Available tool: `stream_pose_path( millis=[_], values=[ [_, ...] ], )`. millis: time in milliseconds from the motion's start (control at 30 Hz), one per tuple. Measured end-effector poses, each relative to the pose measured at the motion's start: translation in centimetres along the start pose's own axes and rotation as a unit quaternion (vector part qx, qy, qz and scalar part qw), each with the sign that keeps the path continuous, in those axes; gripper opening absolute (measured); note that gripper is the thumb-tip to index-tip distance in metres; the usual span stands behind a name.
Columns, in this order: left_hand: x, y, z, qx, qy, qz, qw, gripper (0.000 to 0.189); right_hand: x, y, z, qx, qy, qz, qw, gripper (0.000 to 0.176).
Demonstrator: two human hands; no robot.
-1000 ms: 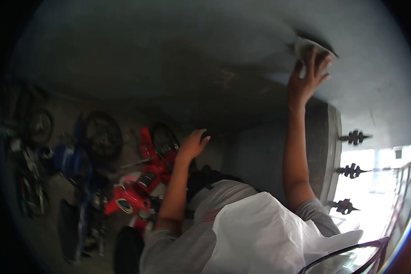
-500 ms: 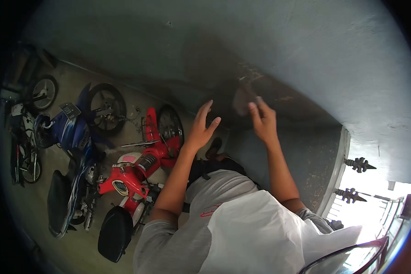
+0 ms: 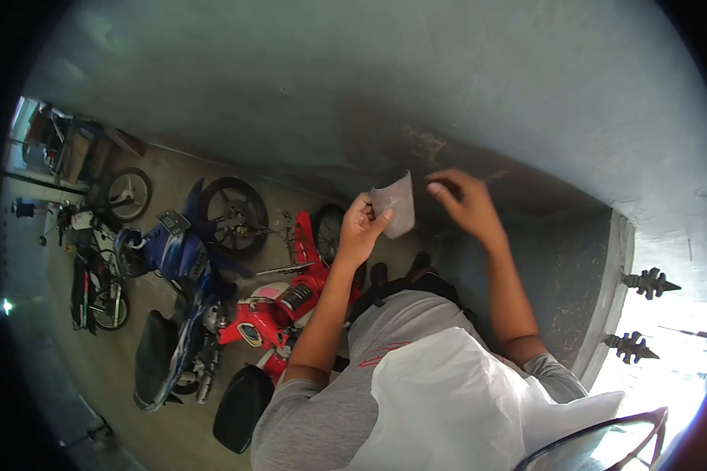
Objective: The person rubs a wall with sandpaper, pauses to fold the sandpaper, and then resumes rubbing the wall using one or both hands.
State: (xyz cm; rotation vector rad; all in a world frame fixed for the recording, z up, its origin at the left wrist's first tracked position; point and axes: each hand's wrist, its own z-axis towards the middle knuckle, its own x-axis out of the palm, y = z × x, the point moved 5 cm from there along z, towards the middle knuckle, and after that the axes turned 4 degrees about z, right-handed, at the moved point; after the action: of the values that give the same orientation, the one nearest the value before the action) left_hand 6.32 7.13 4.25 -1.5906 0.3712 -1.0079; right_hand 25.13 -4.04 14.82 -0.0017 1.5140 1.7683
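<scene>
A small greyish-brown sheet (image 3: 395,207), with a curved upper edge, is pinched between the thumb and fingers of my left hand (image 3: 360,231). My right hand (image 3: 469,204) is raised to the right of the sheet, apart from it, slightly blurred, with its thumb and fingers spread and nothing between them. Beyond both hands is the grey wall (image 3: 306,94), which has a darker, scuffed patch (image 3: 424,143) just above the sheet. White cloth (image 3: 440,392) lies over my grey shirt below.
A red motorcycle (image 3: 298,298), a blue motorcycle (image 3: 177,251) and a darker motorcycle (image 3: 94,267) stand on the floor at the left. Spiked metal ornaments (image 3: 650,283) jut out beside the wall's edge at the right. A bright opening with bars lies beyond them.
The sheet has passed from my right hand to my left hand, which has closed on it. My right hand has moved slightly right and opened. The view has shifted, showing more at the left.
</scene>
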Motion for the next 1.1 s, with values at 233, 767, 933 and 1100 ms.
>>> stream_pose_path(
  millis=[233,767,933,1100],
  values=[
    [-3.6,-7.1,5.1,0.152,-0.211,0.22,0.94,0.023,-17.0,-2.7,-1.0,-0.009,-0.349,0.184,0.919,0.051],
    [2.6,-7.7,16.2,0.362,-0.255,0.446,0.778,0.074,-18.6,-2.7,-0.9,0.002,-0.365,0.137,0.921,0.057],
    [-2.1,-10.5,17.4,0.3,-0.279,0.429,0.805,0.08,-18.6,-3.6,-1.0,-0.004,-0.364,0.137,0.921,0.056],
    [-0.2,-9.4,16.9,0.302,-0.288,0.454,0.787,0.079,-18.4,-2.9,-0.9,0.015,-0.363,0.134,0.922,0.057]
  ],
)
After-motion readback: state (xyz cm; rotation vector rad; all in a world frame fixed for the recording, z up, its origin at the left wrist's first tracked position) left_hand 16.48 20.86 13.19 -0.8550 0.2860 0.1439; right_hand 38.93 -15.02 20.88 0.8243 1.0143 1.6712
